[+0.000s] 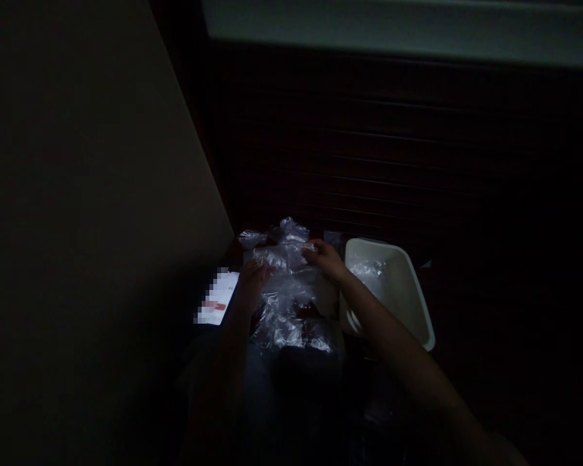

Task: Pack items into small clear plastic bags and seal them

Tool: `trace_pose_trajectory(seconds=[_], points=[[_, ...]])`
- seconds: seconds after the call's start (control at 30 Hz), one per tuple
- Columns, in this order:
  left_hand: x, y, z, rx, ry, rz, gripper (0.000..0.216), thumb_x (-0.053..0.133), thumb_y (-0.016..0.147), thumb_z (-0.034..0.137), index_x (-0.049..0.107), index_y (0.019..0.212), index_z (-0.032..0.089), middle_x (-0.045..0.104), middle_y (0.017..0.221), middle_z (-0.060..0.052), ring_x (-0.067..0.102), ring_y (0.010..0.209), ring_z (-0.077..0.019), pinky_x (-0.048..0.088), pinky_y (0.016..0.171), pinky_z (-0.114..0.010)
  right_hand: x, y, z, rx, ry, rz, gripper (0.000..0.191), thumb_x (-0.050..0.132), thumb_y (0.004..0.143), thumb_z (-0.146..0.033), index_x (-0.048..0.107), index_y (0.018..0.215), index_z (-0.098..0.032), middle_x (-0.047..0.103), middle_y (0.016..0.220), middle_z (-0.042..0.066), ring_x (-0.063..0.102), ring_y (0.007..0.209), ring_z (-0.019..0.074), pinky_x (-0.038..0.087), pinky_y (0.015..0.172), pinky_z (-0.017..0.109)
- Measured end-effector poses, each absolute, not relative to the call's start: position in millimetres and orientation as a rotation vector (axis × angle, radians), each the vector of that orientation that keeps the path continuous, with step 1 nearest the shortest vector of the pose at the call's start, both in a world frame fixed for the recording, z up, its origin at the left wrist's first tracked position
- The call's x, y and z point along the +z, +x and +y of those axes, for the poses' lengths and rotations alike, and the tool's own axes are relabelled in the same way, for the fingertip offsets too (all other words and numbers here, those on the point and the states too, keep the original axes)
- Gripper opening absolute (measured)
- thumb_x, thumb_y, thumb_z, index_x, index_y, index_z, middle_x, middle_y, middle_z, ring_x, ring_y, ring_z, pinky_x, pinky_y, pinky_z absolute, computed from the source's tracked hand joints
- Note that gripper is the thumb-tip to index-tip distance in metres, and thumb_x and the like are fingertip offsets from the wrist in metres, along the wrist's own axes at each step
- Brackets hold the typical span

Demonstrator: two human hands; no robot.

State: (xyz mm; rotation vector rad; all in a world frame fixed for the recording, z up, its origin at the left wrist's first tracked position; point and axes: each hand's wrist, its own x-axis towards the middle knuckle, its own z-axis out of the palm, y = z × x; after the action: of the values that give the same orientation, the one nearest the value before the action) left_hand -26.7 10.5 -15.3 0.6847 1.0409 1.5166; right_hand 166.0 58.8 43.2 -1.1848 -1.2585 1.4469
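The scene is very dark. A crumpled clear plastic bag [287, 285] lies in front of me, with something dark red showing through its lower part. My left hand [251, 282] grips the bag's left side. My right hand [324, 257] pinches the bag's upper right edge. Both forearms reach in from the bottom of the view.
A white rectangular plastic tub [408, 304] stands right of the bag, with a bit of clear plastic inside. A lit phone screen [218, 301] lies to the left. A pale wall rises on the left; dark slatted panelling fills the back.
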Motion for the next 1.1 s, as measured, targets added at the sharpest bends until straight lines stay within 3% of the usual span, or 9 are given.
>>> trace_pose_trajectory(seconds=[0.13,0.37,0.6,0.83,1.0,1.1], points=[[-15.8,-30.3,12.7,1.597,0.666,1.071,0.046,0.069,0.064,0.029,0.048,0.104,0.021,0.063,0.078,0.0,0.064,0.071,-0.0151,0.05,0.073,-0.034,40.7,164.7,57.0,1.519,-1.163,-1.214,0.043,0.064,0.058,-0.02,0.039,0.093,-0.022,0.054,0.063,-0.008,0.056,0.054,0.0104,0.049,0.056,0.026],[-7.9,-30.7,7.4,1.59,0.783,1.144,0.057,0.063,0.071,0.033,0.045,0.124,0.022,0.065,0.085,-0.004,0.063,0.072,-0.0169,0.051,0.066,-0.032,39.7,165.2,55.8,1.518,-1.105,-1.293,0.038,0.058,0.059,-0.023,0.027,0.08,-0.024,0.051,0.057,-0.011,0.051,0.048,0.0086,0.038,0.047,0.02],[-13.7,-31.5,9.8,1.577,0.806,1.17,0.034,0.067,0.068,0.038,0.062,0.093,0.016,0.063,0.079,-0.004,0.062,0.068,-0.0159,0.051,0.065,-0.032,41.0,167.0,57.7,1.473,-1.119,-1.431,0.028,0.056,0.061,-0.028,0.032,0.076,-0.022,0.053,0.057,-0.009,0.04,0.042,0.0056,0.028,0.042,0.017],[-18.9,-34.5,15.4,1.567,0.803,1.097,0.032,0.068,0.065,0.027,0.061,0.095,0.018,0.065,0.086,-0.006,0.062,0.078,-0.0184,0.051,0.076,-0.036,38.8,167.2,58.6,1.488,-1.102,-1.309,0.033,0.057,0.057,-0.023,0.031,0.078,-0.024,0.054,0.059,-0.009,0.035,0.04,0.0055,0.026,0.04,0.018],[-18.4,-33.4,15.6,1.611,0.696,1.051,0.024,0.068,0.061,0.026,0.061,0.083,0.017,0.064,0.078,-0.003,0.062,0.075,-0.0165,0.05,0.079,-0.038,35.0,170.1,61.6,1.459,-1.112,-1.428,0.011,0.055,0.064,-0.026,0.047,0.062,-0.018,0.048,0.051,-0.005,0.038,0.044,0.0056,0.031,0.044,0.018],[-16.5,-33.1,14.5,1.584,0.792,1.138,0.028,0.068,0.062,0.033,0.062,0.082,0.015,0.065,0.078,-0.005,0.063,0.077,-0.0187,0.05,0.078,-0.039,35.7,169.9,62.2,1.496,-1.195,-1.44,0.01,0.056,0.064,-0.025,0.059,0.067,-0.015,0.053,0.054,-0.003,0.045,0.048,0.0069,0.035,0.047,0.019]])
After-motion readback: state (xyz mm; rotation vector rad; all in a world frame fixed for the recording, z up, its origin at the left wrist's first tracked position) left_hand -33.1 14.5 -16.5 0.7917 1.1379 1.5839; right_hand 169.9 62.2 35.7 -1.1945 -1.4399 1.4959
